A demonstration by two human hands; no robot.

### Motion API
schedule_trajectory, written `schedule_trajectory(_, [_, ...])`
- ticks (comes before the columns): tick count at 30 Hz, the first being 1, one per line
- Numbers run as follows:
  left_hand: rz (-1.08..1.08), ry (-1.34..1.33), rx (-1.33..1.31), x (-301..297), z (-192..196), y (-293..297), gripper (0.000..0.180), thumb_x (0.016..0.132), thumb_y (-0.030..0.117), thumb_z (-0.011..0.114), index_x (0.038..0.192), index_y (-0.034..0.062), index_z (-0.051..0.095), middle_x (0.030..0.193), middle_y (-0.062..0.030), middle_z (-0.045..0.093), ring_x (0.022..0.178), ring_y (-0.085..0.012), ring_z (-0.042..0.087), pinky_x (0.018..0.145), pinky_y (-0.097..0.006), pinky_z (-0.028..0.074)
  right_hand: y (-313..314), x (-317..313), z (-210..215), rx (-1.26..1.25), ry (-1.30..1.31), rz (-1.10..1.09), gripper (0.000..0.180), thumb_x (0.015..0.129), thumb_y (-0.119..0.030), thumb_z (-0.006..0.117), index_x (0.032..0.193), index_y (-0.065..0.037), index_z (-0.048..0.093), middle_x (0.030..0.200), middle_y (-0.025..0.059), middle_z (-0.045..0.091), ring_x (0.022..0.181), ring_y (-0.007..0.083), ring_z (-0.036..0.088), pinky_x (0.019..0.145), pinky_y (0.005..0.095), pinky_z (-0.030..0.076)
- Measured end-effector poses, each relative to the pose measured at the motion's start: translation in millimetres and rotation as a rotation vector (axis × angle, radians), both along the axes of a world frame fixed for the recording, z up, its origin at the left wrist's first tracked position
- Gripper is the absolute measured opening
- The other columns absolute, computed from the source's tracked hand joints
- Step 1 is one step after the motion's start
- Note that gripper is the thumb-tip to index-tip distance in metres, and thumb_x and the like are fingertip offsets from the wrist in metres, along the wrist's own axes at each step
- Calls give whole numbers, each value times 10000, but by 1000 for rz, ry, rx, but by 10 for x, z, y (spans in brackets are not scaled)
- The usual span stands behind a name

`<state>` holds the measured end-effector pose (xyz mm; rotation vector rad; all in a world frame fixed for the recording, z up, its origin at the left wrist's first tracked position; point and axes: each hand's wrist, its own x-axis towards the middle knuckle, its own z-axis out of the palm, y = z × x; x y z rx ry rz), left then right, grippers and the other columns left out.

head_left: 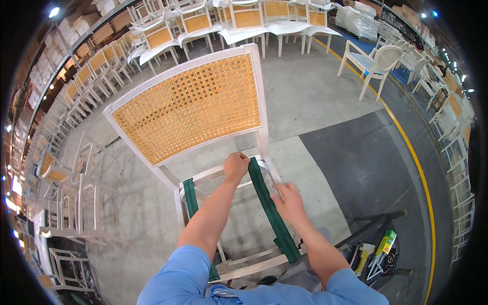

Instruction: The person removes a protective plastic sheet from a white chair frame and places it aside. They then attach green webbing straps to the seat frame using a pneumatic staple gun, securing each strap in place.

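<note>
A pale wooden chair frame (258, 101) with a woven cane back (188, 104) stands in front of me, its seat unfilled. One green webbing strap (269, 206) runs from the rear seat rail to the front rail on the right side. Another green strap (190, 195) lies along the left side, partly behind my left arm. My left hand (236, 166) is closed on the right strap's far end at the rear rail. Beside that strap, over the right side rail, my right hand (288, 201) has curled fingers; what they hold is unclear.
A dark support at the lower right carries a yellow-green box (387, 241) and several hand tools. Unfinished chairs stand at the left (81, 203) and in rows behind. An oval-backed armchair (386, 58) sits near the yellow floor line (406, 137).
</note>
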<state>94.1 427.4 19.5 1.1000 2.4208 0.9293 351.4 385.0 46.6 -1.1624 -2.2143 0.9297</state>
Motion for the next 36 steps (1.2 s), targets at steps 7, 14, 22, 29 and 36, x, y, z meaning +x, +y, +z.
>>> schedule_trajectory(7, [29,-100,-78,63,82,156,145,832,257,783,874,120,804,850,-104,779,831,-274,754,748,-419,587,628,-925,-90,102,-376,-84,516,992,-339,658,1496,-348,546,1635,253,279,1413,441,413,1102,580,375])
schedule_trajectory(14, [46,30,2,22,67,41,173,849,220,781,970,97,796,922,-117,776,882,-292,747,774,-413,578,609,-1087,-189,104,-393,-47,521,1000,-372,636,1510,-376,533,1653,250,247,1426,432,413,1051,569,435])
schedule_trajectory(22, [-264,474,185,337,-199,-554,450,915,134,643,1365,120,654,1560,-53,492,1450,-422,411,1169,-619,308,615,-1010,-216,111,-391,-63,523,990,-362,645,1502,-382,542,1638,254,275,1392,432,463,1039,576,454])
schedule_trajectory(29, [-380,512,87,411,-147,-473,617,955,139,611,1555,146,465,1646,-46,400,1510,-461,329,1223,-681,213,800,-856,-264,219,-50,-77,580,958,-265,712,1511,-289,539,1613,255,328,1419,400,450,1075,522,460])
schedule_trajectory(36, [-378,820,-157,168,-433,-479,668,964,229,626,1584,110,409,1622,-103,440,1439,-452,448,1152,-674,324,425,1560,-386,-40,442,-567,274,1006,-157,668,1254,-43,682,1126,84,713,995,187,668,841,299,548])
